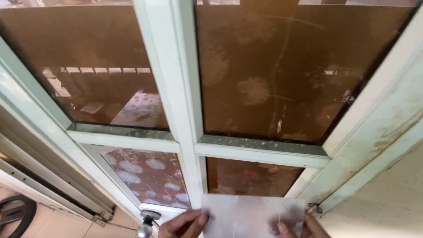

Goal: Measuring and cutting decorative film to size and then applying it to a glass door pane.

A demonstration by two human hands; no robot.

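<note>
I see a pale, translucent sheet (253, 216) at the six o'clock edge of my view, held flat against the lowest right pane of a glazed door. It is a rectangle with its long axis running from nine o'clock to three o'clock, its top edge level just below the bottom of the brown glass; its lower part runs out of view, so I cannot tell its full height. It is frosted enough that the fingers behind or on it show through as dark smudges.

My left hand (183, 224) comes in at about seven o'clock and pinches the sheet's left edge, thumb tip lying on the face of the sheet, fingers curled close: a closed grip on the sheet. My right hand (308, 227) sits at about five o'clock on the sheet's right edge, a fingertip pressed onto its front near the lower right corner; it too is closed on the sheet, though most of the hand is cut off by the frame.

Just left of my left hand, a round metal door knob (146, 222) sticks out. Outward from there, the pale green door frame (185, 88) crosses the view, dividing dusty brown-tinted panes (282, 70). The lower left pane (150, 174) shows a reddish pattern with white dandelion-like puffs. At three o'clock stands a stained pale wall (387, 194).
</note>
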